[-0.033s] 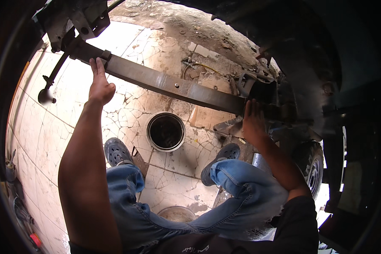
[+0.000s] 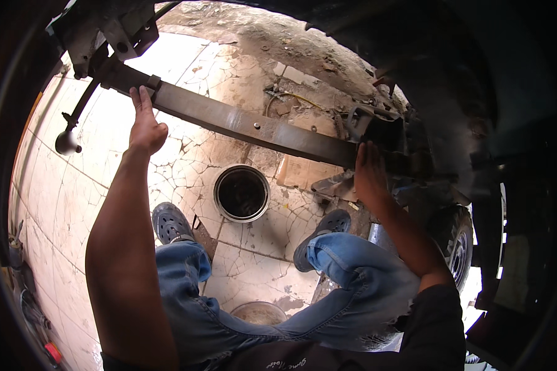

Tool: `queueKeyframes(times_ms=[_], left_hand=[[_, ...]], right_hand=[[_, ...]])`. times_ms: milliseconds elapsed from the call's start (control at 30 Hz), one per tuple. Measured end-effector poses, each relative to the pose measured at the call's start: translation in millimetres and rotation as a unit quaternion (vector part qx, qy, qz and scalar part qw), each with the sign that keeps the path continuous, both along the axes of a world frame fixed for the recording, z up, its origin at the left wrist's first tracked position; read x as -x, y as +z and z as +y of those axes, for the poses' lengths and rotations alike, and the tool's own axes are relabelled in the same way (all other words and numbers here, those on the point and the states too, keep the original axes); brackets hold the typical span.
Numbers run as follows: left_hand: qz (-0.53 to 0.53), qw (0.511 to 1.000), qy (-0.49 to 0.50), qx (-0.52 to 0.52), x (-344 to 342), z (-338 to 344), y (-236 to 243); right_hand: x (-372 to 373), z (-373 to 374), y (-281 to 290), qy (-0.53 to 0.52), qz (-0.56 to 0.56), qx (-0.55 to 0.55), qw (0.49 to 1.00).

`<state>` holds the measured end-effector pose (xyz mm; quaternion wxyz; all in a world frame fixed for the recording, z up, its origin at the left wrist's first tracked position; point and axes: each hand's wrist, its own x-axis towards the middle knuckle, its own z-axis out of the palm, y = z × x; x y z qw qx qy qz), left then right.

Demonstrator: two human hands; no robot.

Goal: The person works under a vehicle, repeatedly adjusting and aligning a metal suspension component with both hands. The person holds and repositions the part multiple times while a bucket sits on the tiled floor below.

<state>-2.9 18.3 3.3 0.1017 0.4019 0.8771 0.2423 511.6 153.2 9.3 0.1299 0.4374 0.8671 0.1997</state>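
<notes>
A long, curved grey leaf spring slants from the upper left down to the right beneath a vehicle. A clip wraps around it near its left part. My left hand is open, with two fingers stretched out against the spring's near side just below that clip; its other fingers are partly hidden. Farther right, my right hand lies with its fingers extended and flat on the spring's right part, which runs into shadow. A small round head shows midway along the spring, between my hands.
A round metal can with a dark inside stands on the cracked tile floor between my feet. Dark brackets hang at the upper left, beside a rod with a rounded end. A wheel stands at the right.
</notes>
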Motion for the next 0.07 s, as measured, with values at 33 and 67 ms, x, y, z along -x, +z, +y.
queueKeyframes(times_ms=[33, 67], left_hand=[[0.014, 1.000, 0.013, 0.007, 0, -3, 1], [-0.056, 0.998, 0.000, 0.016, -4, -3, 14]], right_hand=[[9, 6, 2, -0.025, -0.025, 0.034, 0.999], [20, 11, 12, -0.056, -0.053, 0.065, 0.995]])
